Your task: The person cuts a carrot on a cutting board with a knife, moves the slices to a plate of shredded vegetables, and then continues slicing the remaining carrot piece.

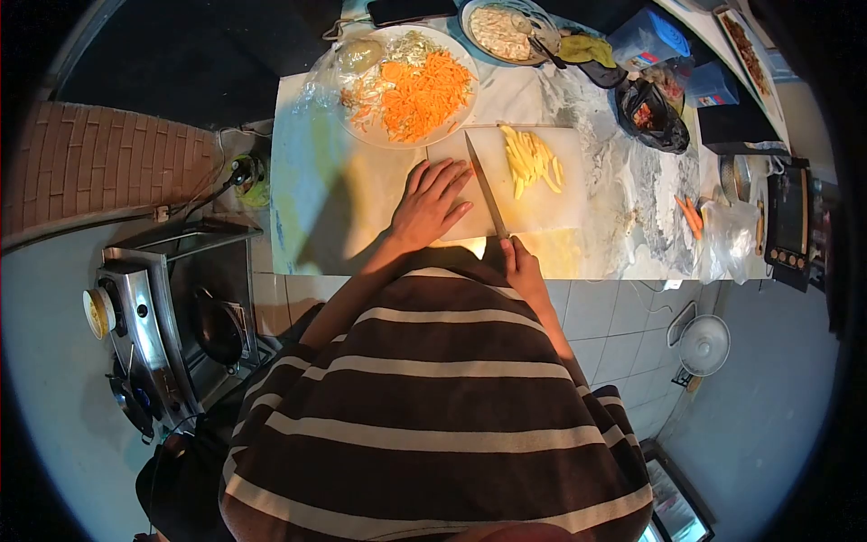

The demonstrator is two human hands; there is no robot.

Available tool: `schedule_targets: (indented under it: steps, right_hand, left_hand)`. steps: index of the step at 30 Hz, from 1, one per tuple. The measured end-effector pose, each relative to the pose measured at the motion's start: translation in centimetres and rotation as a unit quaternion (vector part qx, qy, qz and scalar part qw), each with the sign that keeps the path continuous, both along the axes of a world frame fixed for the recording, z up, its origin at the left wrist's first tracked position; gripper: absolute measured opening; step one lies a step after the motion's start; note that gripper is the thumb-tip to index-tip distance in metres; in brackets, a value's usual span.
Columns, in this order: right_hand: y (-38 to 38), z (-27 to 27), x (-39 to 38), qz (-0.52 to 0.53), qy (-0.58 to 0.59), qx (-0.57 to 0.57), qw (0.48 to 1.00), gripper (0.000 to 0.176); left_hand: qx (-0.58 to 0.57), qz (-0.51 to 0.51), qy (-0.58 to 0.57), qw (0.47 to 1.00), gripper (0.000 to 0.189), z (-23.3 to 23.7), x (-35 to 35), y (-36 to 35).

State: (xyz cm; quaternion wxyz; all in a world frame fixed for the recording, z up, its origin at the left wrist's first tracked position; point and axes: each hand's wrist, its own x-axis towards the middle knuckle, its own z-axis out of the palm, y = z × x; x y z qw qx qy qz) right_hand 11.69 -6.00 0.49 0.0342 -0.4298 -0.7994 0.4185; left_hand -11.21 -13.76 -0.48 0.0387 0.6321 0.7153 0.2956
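- Right, biggest first: the marble-patterned surface (614, 181) stretches out beyond the person's striped clothing (442, 370), carrying everything in play.
- Next down, the white cutting board (562, 210) lies straight ahead of the person, with both hands working at it.
- Just past its far left corner sits the large plate (361, 135), heaped with shredded carrot (420, 95) and paler shreds.
- Over to the right of that, a bowl (492, 56) of pale food, a utensil resting in it.
- Then the left hand (431, 203), palm down, fingers straight and slightly spread over the board's left part; whether anything lies beneath, I cannot tell.
- And the right hand (522, 265), at the board's near edge, closed around a handle; the two hands are apart.
- Now the knife (489, 191), and this is the relation that counts: its long axis runs away from the right hand, slanting leftward to a tip near the board's far edge. Only the right hand grips it, while the left fingers lie just beside the blade.
- Finally, smallest of all, pale yellow strips (528, 161), piled on the board to the blade's right, beyond the right hand; the left hand faces them across the blade.
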Motion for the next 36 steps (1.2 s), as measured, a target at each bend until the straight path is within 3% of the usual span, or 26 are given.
schedule_targets:
  steps: [5, 15, 18, 21, 24, 30, 33, 35, 36]
  right_hand:
    - [-0.1, 1.3, -0.3, -0.039, 0.005, -0.089, 0.995, 0.04]
    - [0.1, 0.7, 0.0, -0.014, 0.007, -0.08, 0.997, 0.047]
    - [0.0, 0.1, 0.1, -0.016, 0.066, -0.066, 0.996, 0.047]
    - [0.1, 1.3, -0.1, -0.023, 0.053, -0.068, 0.996, 0.047]
    - [0.1, 3.3, -0.7, -0.04, -0.051, -0.105, 0.992, 0.05]
    - [0.0, 0.0, 0.5, -0.011, 0.061, -0.064, 0.996, 0.053]
    - [0.3, 0.8, 0.7, -0.022, 0.087, -0.106, 0.99, 0.053]
    - [0.7, 2.6, 0.4, -0.084, 0.03, -0.302, 0.949, 0.053]
    - [0.8, 3.1, 0.3, -0.084, 0.03, -0.302, 0.949, 0.053]
  left_hand:
    - [0.001, 0.0, 0.001, 1.0, 0.053, -0.1, 0.0, 0.0]
    - [0.001, 0.001, 0.001, 1.0, 0.052, -0.2, 0.0, 0.0]
    - [0.001, 0.004, 0.001, 1.0, 0.052, -0.1, 0.0, 0.0]
    - [0.002, 0.008, 0.011, 1.0, 0.051, -0.3, 0.2, 0.0]
    - [0.002, 0.008, 0.02, 1.0, 0.051, -0.1, 0.2, 0.1]
    - [0.002, 0.011, 0.024, 1.0, 0.053, -0.1, 0.6, 0.7]
    - [0.002, 0.012, 0.026, 1.0, 0.053, -0.1, 0.9, 0.7]
    - [0.01, 0.016, 0.036, 0.999, 0.053, -0.4, 1.0, 0.7]
    - [0.009, 0.017, 0.036, 0.999, 0.053, -0.4, 1.1, 0.8]
